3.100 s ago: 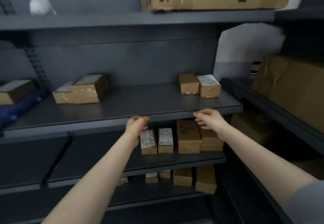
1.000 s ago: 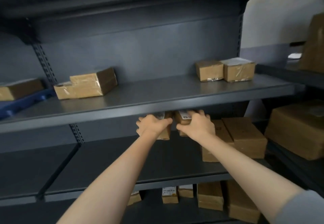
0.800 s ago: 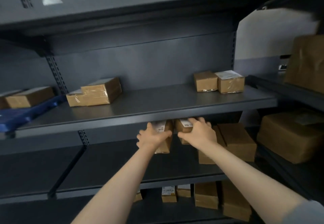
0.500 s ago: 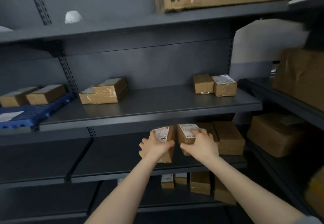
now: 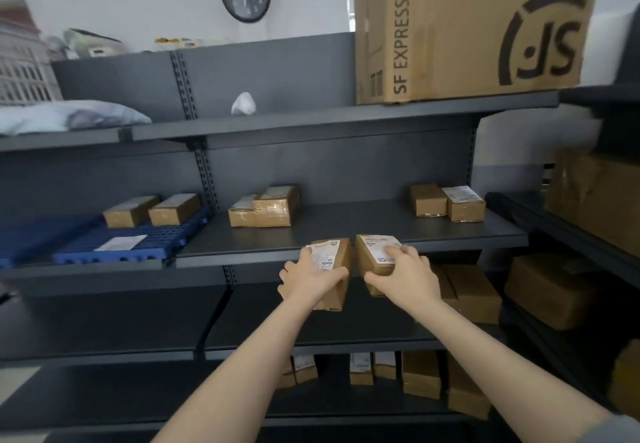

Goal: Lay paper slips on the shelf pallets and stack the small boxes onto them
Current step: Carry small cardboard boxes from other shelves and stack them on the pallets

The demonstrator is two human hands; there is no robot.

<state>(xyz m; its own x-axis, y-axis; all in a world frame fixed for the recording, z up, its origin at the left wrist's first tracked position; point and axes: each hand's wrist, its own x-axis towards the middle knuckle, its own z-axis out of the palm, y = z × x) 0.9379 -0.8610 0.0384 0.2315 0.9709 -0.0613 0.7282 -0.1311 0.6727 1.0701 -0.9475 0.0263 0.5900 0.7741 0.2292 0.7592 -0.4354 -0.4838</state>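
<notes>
My left hand (image 5: 310,278) grips a small brown box with a white label (image 5: 332,269), held in front of the middle shelf's edge. My right hand (image 5: 403,276) grips a second labelled small box (image 5: 375,255) right beside it. To the left, a blue pallet (image 5: 138,245) lies on the shelf with a white paper slip (image 5: 121,242) on it and two small boxes (image 5: 152,210) at its back.
The grey middle shelf (image 5: 346,228) carries two taped boxes (image 5: 265,207) at centre and two more (image 5: 446,203) at right. A big SF Express carton (image 5: 467,27) sits on the top shelf. Larger boxes (image 5: 464,290) fill the lower shelves at right.
Both hands went under the middle shelf, each took a small labelled box from the lower shelf, and lifted it up to the middle shelf's edge. The view tilted upward.
</notes>
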